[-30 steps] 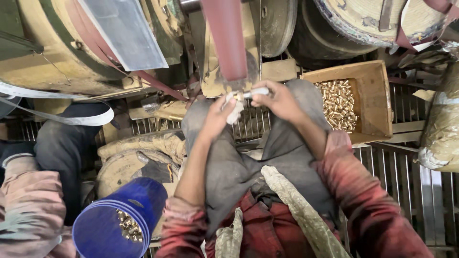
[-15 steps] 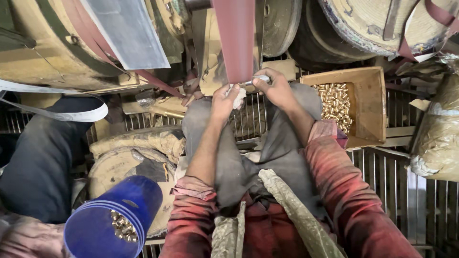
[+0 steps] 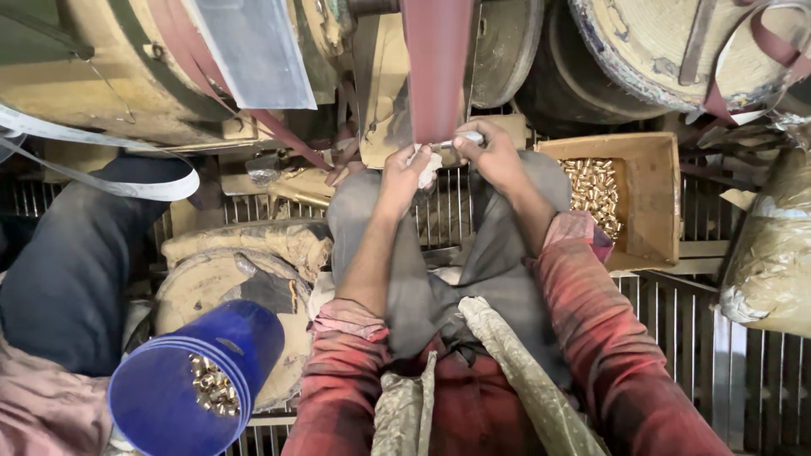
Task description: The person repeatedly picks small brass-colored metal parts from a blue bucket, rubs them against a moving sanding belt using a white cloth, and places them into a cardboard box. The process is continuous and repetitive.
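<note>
At sanding belt (image 3: 437, 76): both hands unchanged, right hand (image 3: 490, 156) w/ rod (image 3: 460, 140).

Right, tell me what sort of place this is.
Most likely a small metal polishing workshop. A reddish sanding belt runs where the left hand and right hand hold a small piece; brass parts fill a cardboard box and a blue bucket.

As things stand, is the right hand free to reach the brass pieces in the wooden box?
Probably yes. The wooden box sits open-topped just right of the right hand, nothing between them, though that hand now holds a small metal piece against the red belt.
</note>
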### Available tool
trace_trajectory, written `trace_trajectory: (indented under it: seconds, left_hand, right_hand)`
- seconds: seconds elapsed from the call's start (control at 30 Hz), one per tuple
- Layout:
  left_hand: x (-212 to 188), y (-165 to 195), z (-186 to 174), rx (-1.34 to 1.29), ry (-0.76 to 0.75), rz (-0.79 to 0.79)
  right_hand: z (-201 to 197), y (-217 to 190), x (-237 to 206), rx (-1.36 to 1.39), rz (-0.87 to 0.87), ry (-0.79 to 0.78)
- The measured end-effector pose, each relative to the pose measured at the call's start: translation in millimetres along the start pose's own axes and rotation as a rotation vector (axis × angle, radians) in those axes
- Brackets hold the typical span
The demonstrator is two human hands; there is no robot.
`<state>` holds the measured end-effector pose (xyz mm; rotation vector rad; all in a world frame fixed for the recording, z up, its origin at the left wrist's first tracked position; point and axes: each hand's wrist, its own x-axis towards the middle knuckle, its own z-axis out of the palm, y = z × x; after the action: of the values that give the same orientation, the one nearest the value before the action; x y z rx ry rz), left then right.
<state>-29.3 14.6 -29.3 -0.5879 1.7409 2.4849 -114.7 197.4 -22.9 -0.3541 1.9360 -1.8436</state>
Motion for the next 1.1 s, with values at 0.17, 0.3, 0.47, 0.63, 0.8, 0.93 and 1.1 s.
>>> trace_trajectory:
  seconds: [0.17, 0.3, 0.47, 0.63, 0.8, 0.93, 1.1]
  left_hand:
    - [-19.2, 13.8, -3.1, 0.156, -0.079, 0.114]
    - [-48.0, 19.5, -8.2, 0.432, -0.088, 0.433]
    - [-50.1, 22.6, -5.6, 0.442, -0.06, 0.417]
    - [-34.1, 20.7, -2.9, 0.145, -0.088, -0.019]
    - [-20.6, 8.2, -4.6, 0.06, -0.124, 0.002]
    - [-9.2, -3.0, -5.8, 0.121, -0.078, 0.032]
    - [-3.6, -13.3, -4.2, 0.041, -0.034, 0.0]
  right_hand:
    - [-5.9, -1.5, -19.2, -0.044, -0.209, -0.029]
    - [-14.2, 8.7, -35.2, -0.044, 0.062, -0.083]
    - [-11.4, 14.3, -34.9, 0.199, 0.177, -0.157]
    - [-6.5, -0.2, -31.9, 0.102, -0.026, -0.103]
    - [-5.3, -6.0, -21.8, 0.108, 0.03, -0.042]
    - [-4.6, -1.6, -12.1, 0.073, 0.015, -0.043]
    - [-2.2, 0.7, -7.7, 0.05, 0.016, -0.04]
